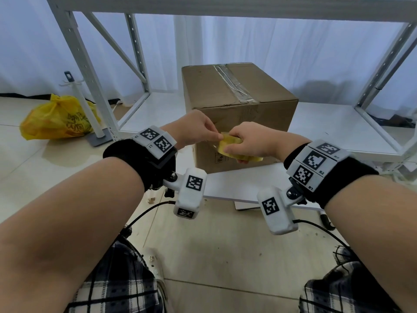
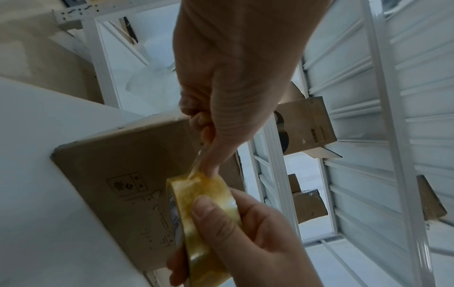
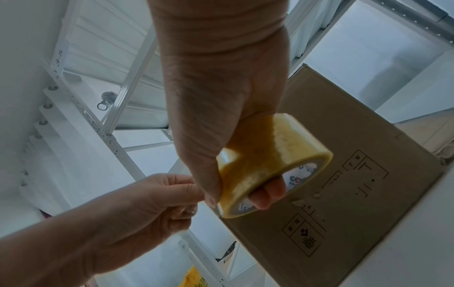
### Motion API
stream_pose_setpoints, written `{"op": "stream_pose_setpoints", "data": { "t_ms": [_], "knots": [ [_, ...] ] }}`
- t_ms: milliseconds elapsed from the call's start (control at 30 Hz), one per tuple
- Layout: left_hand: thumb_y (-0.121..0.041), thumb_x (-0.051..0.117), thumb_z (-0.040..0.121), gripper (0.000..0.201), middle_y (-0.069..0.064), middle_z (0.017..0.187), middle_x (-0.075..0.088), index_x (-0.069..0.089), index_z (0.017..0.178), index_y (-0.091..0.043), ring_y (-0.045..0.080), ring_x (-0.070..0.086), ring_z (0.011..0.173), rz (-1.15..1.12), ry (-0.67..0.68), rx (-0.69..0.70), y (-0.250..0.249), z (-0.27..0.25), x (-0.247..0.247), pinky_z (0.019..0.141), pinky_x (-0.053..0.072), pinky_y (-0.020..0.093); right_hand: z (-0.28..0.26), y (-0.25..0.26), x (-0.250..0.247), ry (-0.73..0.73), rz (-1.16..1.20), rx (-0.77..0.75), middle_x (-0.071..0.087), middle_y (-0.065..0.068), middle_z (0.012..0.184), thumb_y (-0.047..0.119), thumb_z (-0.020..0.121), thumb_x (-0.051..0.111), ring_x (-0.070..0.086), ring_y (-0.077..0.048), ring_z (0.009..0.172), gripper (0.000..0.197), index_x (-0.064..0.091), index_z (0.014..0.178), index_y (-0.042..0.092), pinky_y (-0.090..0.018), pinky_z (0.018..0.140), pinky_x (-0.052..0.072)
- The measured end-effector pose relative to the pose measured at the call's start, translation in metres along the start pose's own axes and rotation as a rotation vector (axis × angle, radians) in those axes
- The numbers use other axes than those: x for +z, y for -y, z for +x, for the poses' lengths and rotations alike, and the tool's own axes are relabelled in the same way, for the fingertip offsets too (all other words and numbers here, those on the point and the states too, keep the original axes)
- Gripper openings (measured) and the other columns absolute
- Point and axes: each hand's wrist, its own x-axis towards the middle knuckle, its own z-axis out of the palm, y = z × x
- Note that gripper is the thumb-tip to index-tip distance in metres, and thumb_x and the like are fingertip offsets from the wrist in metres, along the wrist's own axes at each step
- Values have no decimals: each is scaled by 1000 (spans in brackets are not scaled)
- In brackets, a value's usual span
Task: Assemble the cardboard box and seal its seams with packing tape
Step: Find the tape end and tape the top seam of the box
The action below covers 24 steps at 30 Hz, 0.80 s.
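Observation:
A closed brown cardboard box [image 1: 237, 105] stands on a white board, with a clear tape strip [image 1: 234, 83] along its top seam. In front of its near face my right hand [image 1: 248, 143] grips a yellowish roll of packing tape [image 1: 228, 145], fingers through the core [image 3: 270, 165]. My left hand [image 1: 200, 129] pinches the free end of the tape [image 2: 199, 159] between thumb and fingers, just left of the roll [image 2: 203, 213]. The same box [image 3: 356, 184] fills the right of the right wrist view.
A white metal shelving frame [image 1: 90, 71] surrounds the box. A yellow plastic bag [image 1: 56, 118] and a white stand [image 1: 90, 118] sit on the floor to the left. The white board [image 1: 237, 186] reaches toward my knees. Other cardboard boxes [image 2: 307, 124] sit on shelves.

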Motion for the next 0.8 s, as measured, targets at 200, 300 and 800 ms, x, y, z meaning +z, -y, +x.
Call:
{"op": "stream_pose_setpoints", "data": {
  "t_ms": [200,300,800],
  "knots": [
    [-9,68,83,6,0,70,60,71,80,-4,5,52,69,-157,-145,-26,-3,-2,1,59,38,14,1,2,1,-36,25,-34,69,-2,77,30,94,55,71,-16,68,18,59,97,12,-28,67,58],
    [-6,67,83,6,0,68,61,71,81,-3,5,53,65,-185,-144,25,-8,-4,4,58,42,12,1,0,2,-40,3,6,71,-5,76,30,94,55,71,-18,67,20,60,95,11,-33,72,59],
    [-40,68,83,30,10,92,70,74,93,-12,24,60,91,109,36,40,-1,-2,-13,83,49,34,-3,0,0,-61,162,121,66,-4,85,35,90,62,68,-14,67,31,49,110,14,-27,61,55]
  ]
}}
